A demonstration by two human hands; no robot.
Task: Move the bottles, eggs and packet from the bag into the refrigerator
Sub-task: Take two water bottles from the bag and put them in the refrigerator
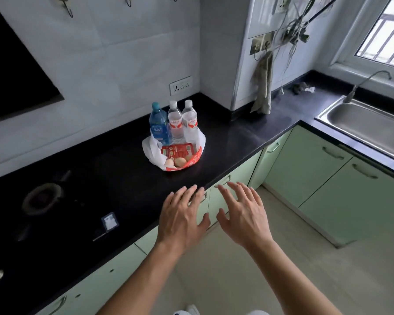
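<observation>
Both hands at 6 o'clock: left hand and right hand side by side, palms down, fingers spread wide, holding nothing, over the countertop edge; contact can't tell. Black countertop runs 8 to 2 o'clock, green cabinets under it, steel sink at 3 o'clock. White-red bag sits on it at 12 o'clock from the hands, mouth open. Inside: blue bottle at the bag's 11 o'clock, two clear bottles just beside it, all upright. Red packet lies mid-bag. Three eggs show at the bag's 6 o'clock.
</observation>
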